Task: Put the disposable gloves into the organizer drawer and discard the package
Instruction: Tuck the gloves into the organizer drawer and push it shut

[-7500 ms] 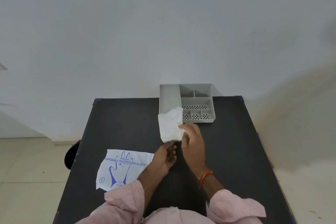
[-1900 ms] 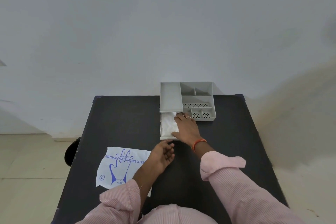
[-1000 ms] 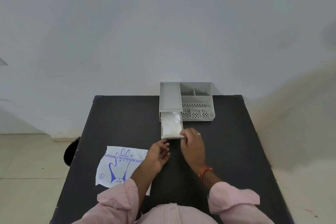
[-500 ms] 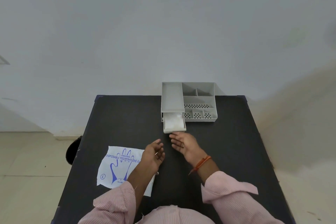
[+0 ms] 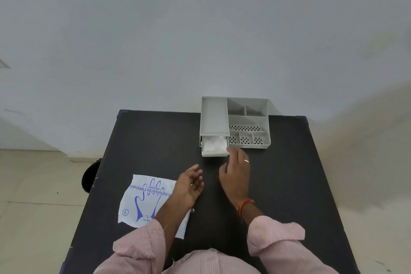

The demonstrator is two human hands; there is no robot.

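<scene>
A grey organizer (image 5: 246, 120) stands at the far edge of the black table (image 5: 289, 173). Its drawer (image 5: 214, 153) sticks out a short way at the front left, and the white disposable gloves (image 5: 214, 144) lie inside it. My right hand (image 5: 235, 171) is open, with its fingertips touching the drawer's front right corner. My left hand (image 5: 189, 184) hovers open, palm turned inward, a little nearer to me and apart from the drawer. The empty white package (image 5: 146, 200) with blue print lies flat on the table under my left forearm.
A dark round object (image 5: 90, 176) sits on the floor beside the table's left edge. A white wall rises right behind the organizer. The organizer's right side has several open compartments, some with perforated bottoms.
The drawer with the gloves has slid further into the organizer. My right hand turned palm down and reached forward to the drawer's front corner; my left hand drifted back over the package.
</scene>
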